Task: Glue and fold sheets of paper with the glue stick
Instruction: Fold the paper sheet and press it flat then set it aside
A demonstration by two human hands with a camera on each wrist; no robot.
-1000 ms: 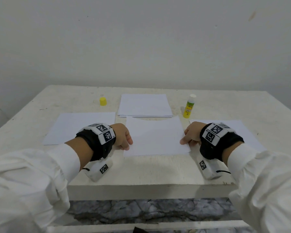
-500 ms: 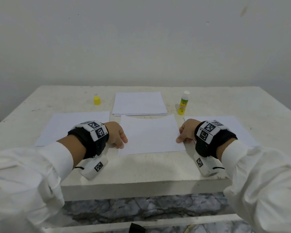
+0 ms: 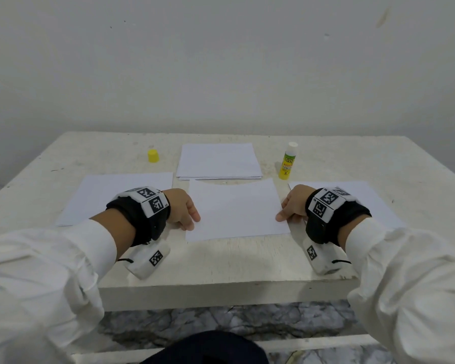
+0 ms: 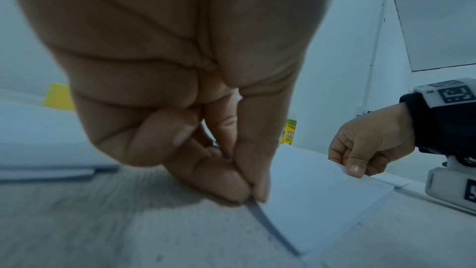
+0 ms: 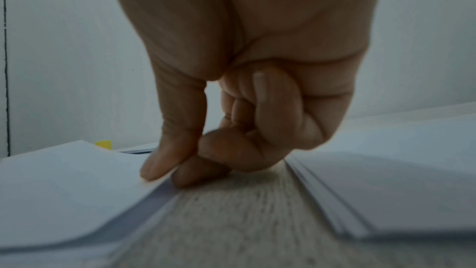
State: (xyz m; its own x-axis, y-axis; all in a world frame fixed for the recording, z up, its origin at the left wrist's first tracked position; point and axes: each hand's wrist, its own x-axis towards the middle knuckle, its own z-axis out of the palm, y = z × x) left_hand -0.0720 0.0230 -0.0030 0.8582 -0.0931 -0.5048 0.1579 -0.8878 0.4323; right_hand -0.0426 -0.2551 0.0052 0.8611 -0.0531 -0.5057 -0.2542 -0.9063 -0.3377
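Pinching the middle sheet (image 3: 235, 208) at its two near side edges: left hand (image 3: 181, 208) with thumb and forefinger closed on the left edge, right hand (image 3: 293, 206) likewise on the right edge, both edges lifted slightly off the tabletop (image 3: 221, 261).

Progress, as judged: early. Middle sheet unfolded, no crease visible; whether glue is on it cannot be told. Fold not yet made.

Glue stick (image 3: 288, 161): upright, uncapped, beyond the sheet's far right corner, well apart from its yellow cap (image 3: 153, 155) at far left.

Other paper: stack (image 3: 218, 161) at far centre; flat sheet (image 3: 111, 195) at left; flat sheets (image 3: 371, 203) at right, partly under the right wrist.

Surface: whitish, scuffed, speckled. Room: plain pale wall (image 3: 221, 69) behind; marbled floor (image 3: 221, 321) below the near edge.
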